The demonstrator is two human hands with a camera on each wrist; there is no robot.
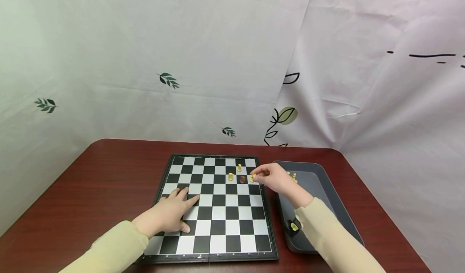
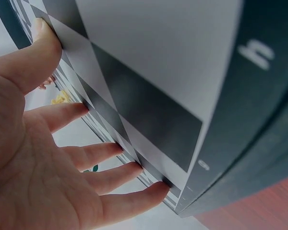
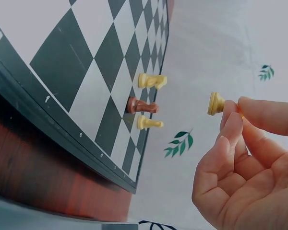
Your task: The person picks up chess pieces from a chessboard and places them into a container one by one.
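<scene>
On the worktop (image 1: 91, 176), the chessboard (image 1: 218, 212) has a grey tray (image 1: 338, 202) at its three o'clock. The left hand (image 1: 172, 212) spreads its fingers on the board's nine o'clock side, gripping nothing; the right hand (image 1: 269, 176) pinches a pale chess piece (image 3: 215, 104) at two o'clock — a low knuckle could topple the brown chess piece (image 1: 242, 179) beside it. Fingertips hide the pale piece's top — its type is unclear; the right sleeve (image 1: 323, 224) covers part of the tray.

The chessboard (image 1: 218, 213) looks smooth plastic, the table (image 1: 91, 184) glossy wood
</scene>
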